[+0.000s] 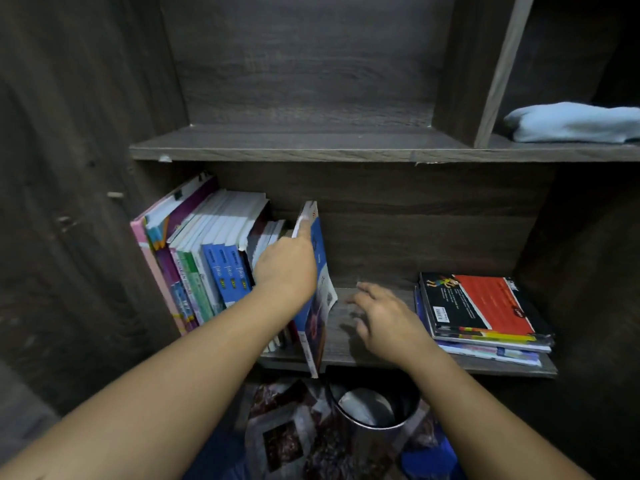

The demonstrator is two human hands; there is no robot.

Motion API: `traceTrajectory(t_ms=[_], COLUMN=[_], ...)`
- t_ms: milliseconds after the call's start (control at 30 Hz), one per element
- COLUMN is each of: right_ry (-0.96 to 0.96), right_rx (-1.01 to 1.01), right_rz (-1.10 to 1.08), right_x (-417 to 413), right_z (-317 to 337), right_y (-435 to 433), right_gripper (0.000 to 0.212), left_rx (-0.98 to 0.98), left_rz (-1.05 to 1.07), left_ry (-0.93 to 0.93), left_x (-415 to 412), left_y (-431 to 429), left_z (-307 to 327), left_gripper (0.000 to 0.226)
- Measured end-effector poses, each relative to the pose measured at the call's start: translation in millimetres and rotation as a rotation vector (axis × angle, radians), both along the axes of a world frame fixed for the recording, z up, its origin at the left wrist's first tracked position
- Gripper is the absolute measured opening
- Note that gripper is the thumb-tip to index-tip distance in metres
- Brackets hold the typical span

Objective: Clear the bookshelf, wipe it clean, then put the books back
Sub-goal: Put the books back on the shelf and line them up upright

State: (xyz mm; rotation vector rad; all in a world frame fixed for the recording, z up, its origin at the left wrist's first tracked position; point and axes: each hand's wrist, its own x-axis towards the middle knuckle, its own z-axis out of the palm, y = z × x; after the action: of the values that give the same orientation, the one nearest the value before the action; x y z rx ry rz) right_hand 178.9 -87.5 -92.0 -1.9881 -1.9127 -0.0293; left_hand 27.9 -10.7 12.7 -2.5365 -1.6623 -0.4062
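- My left hand (285, 268) holds the blue book (319, 251) near its top, forefinger straight along the edge; the thumb is hidden.
- My right hand (384, 317) is open with fingers spread, just above the shelf board (346, 353), and holds nothing.
- The book stands tilted at frame centre, beside the row of books (207, 258).
- I judge it thin, light and floppy with a glossy cover, so it is safer to pinch it at the spine.

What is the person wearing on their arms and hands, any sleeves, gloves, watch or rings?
Nothing shows: left hand and right hand are ungloved; left forearm and right forearm are bare to the frame's edge; no sleeve, watch, bracelet or ring visible.
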Motion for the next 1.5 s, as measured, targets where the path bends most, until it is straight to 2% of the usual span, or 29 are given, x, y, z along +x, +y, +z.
traceTrajectory(t_ms=[167, 333, 533, 700, 1067, 1233, 1500], right_ry=[0.104, 0.169, 0.221, 0.173, 0.164, 0.274, 0.316], right_rx=[0.028, -0.012, -0.147, -0.119, -0.019, -0.021, 0.003], right_rz=[-0.008, 0.052, 0.069, 0.123, 0.162, 0.161, 0.162], right_x=[-18, -46, -78, -98, -106, -107, -104], right_z=[15, 42, 63, 68, 53, 51, 54], right_y=[1, 18, 47, 70, 99, 107, 111], right_gripper=[0.045, 0.053, 0.082, 0.093, 0.072, 0.063, 0.053], left_rx=[0.041, 0.009, 0.001, 0.012, 0.040, 0.035, 0.031], left_rz=[-0.013, -0.014, 0.101, 0.138, 0.152, 0.136, 0.114], left_ry=[0.016, 0.083, 0.139, 0.128, 0.149, 0.123, 0.098], left_x=[-47, -92, -120, -127, -139, -138, -135], left_y=[-22, -51, -67, -75, -76, -72, -68], left_z=[17, 29, 36, 47, 53, 49, 44], left_gripper=[0.076, 0.068, 0.078, 0.074, 0.073, 0.071, 0.073])
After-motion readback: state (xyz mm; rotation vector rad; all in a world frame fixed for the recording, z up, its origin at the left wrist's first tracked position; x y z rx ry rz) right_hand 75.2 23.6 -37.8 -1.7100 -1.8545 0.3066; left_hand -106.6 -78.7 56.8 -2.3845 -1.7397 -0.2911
